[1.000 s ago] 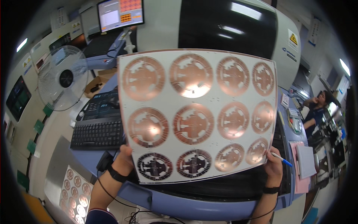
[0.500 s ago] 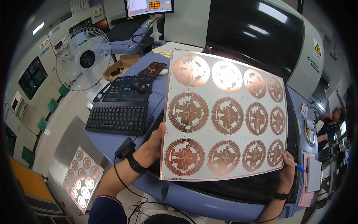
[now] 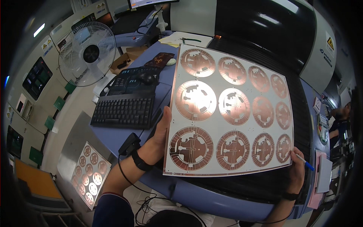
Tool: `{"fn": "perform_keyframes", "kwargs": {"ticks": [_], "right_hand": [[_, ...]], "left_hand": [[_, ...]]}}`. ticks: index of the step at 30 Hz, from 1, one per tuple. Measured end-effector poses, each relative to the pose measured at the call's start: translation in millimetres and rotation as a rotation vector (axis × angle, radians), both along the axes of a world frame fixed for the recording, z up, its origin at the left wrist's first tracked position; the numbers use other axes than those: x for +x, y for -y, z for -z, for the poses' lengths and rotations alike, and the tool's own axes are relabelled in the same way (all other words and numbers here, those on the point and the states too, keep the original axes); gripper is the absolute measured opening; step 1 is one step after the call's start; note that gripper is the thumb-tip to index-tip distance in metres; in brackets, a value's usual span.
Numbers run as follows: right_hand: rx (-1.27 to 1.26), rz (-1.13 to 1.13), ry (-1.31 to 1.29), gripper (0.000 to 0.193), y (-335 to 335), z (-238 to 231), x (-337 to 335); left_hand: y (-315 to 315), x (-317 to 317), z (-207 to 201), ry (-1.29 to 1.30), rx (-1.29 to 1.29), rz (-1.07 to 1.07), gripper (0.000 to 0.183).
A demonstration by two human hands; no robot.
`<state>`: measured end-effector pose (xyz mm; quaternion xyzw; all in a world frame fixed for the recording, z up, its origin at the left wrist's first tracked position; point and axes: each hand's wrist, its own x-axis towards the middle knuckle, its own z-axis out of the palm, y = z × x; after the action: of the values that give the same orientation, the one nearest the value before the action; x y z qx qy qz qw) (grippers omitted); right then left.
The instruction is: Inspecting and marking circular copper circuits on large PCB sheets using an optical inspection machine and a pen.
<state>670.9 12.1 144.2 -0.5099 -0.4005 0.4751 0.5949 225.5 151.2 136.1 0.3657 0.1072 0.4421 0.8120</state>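
Observation:
A white circuit board panel (image 3: 216, 126) with rows of round copper patterns is held up in front of me, its upper part leaning away. My left hand (image 3: 160, 132) grips its left edge, the thumb on the front and the other fingers hidden behind. At the lower right edge, my right hand (image 3: 297, 172) pinches the panel and also holds a white marker with a blue end (image 3: 308, 165). Bright glare covers two copper circles in the middle row. Both wrists wear black bands.
Behind the panel is a black ribbed machine bed (image 3: 298, 100). A keyboard (image 3: 123, 112) and a mouse (image 3: 147, 78) lie on the blue bench, left. A fan (image 3: 90, 53) stands beyond them. Another panel (image 3: 90, 172) rests on a metal surface, lower left. A person (image 3: 338, 125) is at far right.
The panel has tilted, and the glare has moved from its top row to the middle row. Green-handled pliers now show behind its top edge. Both hands keep their hold.

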Motion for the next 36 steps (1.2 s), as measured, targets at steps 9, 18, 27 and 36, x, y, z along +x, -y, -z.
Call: {"fn": "perform_keyframes", "kwargs": {"ticks": [9,18,27,36], "right_hand": [[0.088,-0.074,0.058,0.036,13.0,10.5,17.3],[0.219,-0.159,0.02,0.035,25.7,-10.5,3.5],[0.246,-0.26,-0.009,0.025,27.4,-9.4,9.5],[0.237,-0.247,0.006,0.021,21.3,1.7,16.2]], "left_hand": [[-18.9,-25.4,42.4,0.158,-0.124,-0.058,0.084],[-38.1,-56.2,48.9,0.165,0.014,-0.062,0.081],[-40.5,-63.5,70.0,0.164,0.088,-0.034,0.078],[-44.7,-78.0,90.1,0.171,0.164,-0.016,0.076]]}}
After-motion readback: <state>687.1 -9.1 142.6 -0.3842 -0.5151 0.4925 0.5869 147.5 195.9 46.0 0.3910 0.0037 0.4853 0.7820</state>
